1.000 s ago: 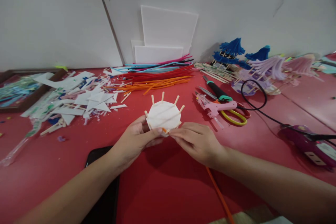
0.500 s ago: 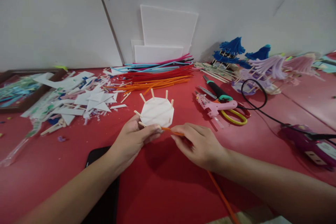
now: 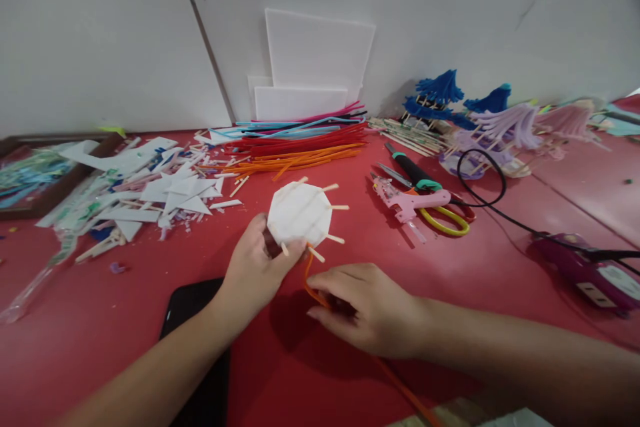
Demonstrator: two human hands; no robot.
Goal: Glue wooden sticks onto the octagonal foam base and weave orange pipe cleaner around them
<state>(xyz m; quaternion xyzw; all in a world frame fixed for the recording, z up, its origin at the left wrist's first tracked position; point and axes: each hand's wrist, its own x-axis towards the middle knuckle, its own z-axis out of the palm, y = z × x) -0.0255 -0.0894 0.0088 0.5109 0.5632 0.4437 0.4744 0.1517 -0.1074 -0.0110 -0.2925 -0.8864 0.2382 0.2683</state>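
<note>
My left hand (image 3: 260,263) is closed on the lower left edge of a white octagonal board (image 3: 300,213). Several short wooden sticks (image 3: 340,207) stand out around the board's rim. An orange pipe cleaner (image 3: 309,273) starts at the board's lower edge, close to my left thumb and beside one stick. From there it bends down into my right hand (image 3: 367,307), whose fingers are closed around it. Its loose end hangs out below that hand toward the bottom of the view. The fingers under the board are hidden.
A pink glue gun (image 3: 407,200) and yellow-handled scissors (image 3: 447,221) lie to the right, with a purple power strip (image 3: 590,270) beyond. Scraps (image 3: 180,190) spread on the left. Pipe cleaners (image 3: 300,140) lie at the back. A black phone-like slab (image 3: 195,297) sits under my left forearm.
The board has turned clockwise in my left hand, so its sticks now point to the right. My right hand has moved down and slightly toward me, bending the orange pipe cleaner downward.
</note>
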